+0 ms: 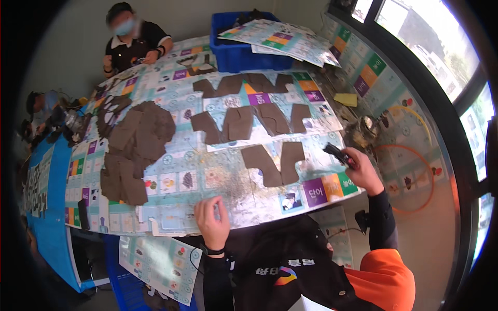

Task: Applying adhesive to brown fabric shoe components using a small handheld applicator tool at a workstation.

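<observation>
My right hand (pixel 364 172) is closed around a black hand tool (pixel 340 155) that looks like a spray gun, its tip pointing left over the table. To the left of that tip lies a dark brown V-shaped fabric piece (pixel 270 168). My left hand (pixel 211 220) rests near the table's front edge, empty, with fingers loosely bent and the thumb apart. Further back are two rows of similar brown pieces, a middle row (pixel 238 124) and a far row (pixel 231 84). A loose pile of brown pieces (pixel 137 129) sits left of them.
A blue crate (pixel 224 49) with printed boards (pixel 282 39) on top stands at the table's far side. An orange hose (pixel 431 179) loops along the right wall. A person (pixel 136 41) works across the table, another (pixel 44 111) at the far left. A printed sheet covers the table (pixel 176 212).
</observation>
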`<act>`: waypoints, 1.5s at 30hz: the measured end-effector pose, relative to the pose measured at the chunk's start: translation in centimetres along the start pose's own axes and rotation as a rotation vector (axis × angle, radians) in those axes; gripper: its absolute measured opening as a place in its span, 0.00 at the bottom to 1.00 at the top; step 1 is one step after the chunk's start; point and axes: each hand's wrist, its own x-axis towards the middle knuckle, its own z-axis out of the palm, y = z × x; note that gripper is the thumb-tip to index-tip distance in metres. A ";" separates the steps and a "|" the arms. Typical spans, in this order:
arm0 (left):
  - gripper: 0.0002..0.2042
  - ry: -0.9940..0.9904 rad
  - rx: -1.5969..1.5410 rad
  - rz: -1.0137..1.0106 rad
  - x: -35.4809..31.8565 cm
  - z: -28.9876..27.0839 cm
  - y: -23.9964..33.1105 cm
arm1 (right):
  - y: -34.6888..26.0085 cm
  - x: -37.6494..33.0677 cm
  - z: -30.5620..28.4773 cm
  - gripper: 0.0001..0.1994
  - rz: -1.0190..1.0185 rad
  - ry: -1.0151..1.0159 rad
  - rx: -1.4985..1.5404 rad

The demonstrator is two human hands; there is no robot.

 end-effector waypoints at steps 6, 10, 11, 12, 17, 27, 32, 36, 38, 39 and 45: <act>0.05 -0.007 -0.001 -0.024 -0.1 -0.1 0.0 | -6.9 5.9 -0.9 0.23 0.164 -0.395 0.411; 0.05 -0.016 -0.011 -0.036 -0.5 -0.3 -0.2 | -8.9 9.4 0.9 0.14 0.130 -0.466 0.297; 0.05 -0.036 -0.011 -0.057 -0.6 -0.6 -0.1 | -9.2 10.2 1.6 0.12 0.119 -0.480 0.261; 0.05 -0.011 -0.012 -0.039 -0.3 -0.8 0.2 | -9.2 10.9 1.8 0.10 0.105 -0.497 0.228; 0.06 0.042 0.008 -0.023 1.9 -1.0 0.9 | -8.1 12.9 3.0 0.09 0.176 -0.515 0.232; 0.06 0.062 0.012 -0.127 0.8 -0.2 -0.7 | -9.8 14.4 4.7 0.10 0.164 -0.540 0.209; 0.06 0.021 -0.055 -0.131 0.8 0.0 -0.8 | -9.5 14.4 5.0 0.15 0.208 -0.571 0.221; 0.06 0.017 -0.004 -0.156 0.6 -0.3 -0.6 | -9.6 14.6 5.6 0.17 0.128 -0.487 0.171; 0.06 0.034 -0.027 -0.165 0.6 0.0 -0.7 | -9.8 14.5 5.5 0.17 0.206 -0.516 0.210; 0.06 0.031 -0.022 -0.165 0.6 0.0 -0.9 | -9.9 14.4 5.6 0.17 0.205 -0.519 0.216; 0.05 0.027 -0.046 -0.168 0.6 -0.1 -0.8 | -9.5 14.1 5.4 0.12 0.157 -0.568 0.137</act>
